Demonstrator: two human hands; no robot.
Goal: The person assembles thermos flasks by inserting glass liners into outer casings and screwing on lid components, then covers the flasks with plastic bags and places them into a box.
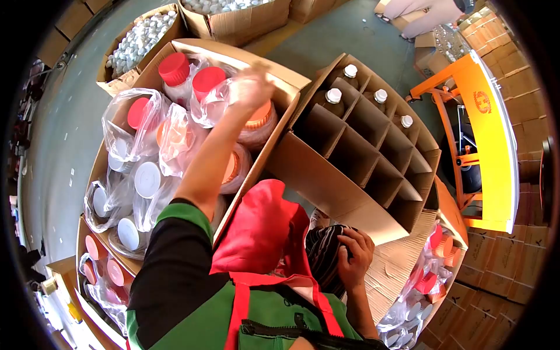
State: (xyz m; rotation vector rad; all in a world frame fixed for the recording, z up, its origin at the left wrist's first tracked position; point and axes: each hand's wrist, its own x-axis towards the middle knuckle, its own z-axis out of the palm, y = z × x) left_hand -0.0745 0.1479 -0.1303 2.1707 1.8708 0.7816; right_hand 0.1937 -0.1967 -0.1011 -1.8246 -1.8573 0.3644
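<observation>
My left hand [252, 90], smeared by motion, is over the far right part of a carton [280, 73] full of plastic-wrapped jars. Beneath and beside it are a red-lidded jar [208, 81] and an orange-lidded jar [259, 116]; whether its fingers grip anything is not visible. White-lidded jars [147, 179] stand nearer the left side, under clear plastic bags [131, 125]. My right hand [356, 256] rests by my knee in striped trousers [322, 256], fingers and thumb apart. Ahead of it is a divided carton [350, 186] holding several white-capped bottles [333, 96].
Cartons of small pale caps [140, 44] stand at the back left. More lidded jars [108, 265] are at lower left, and another jar carton [455, 216] is at right. An orange-framed cart [484, 140] stands beyond. Another person's legs [420, 17] show at the top.
</observation>
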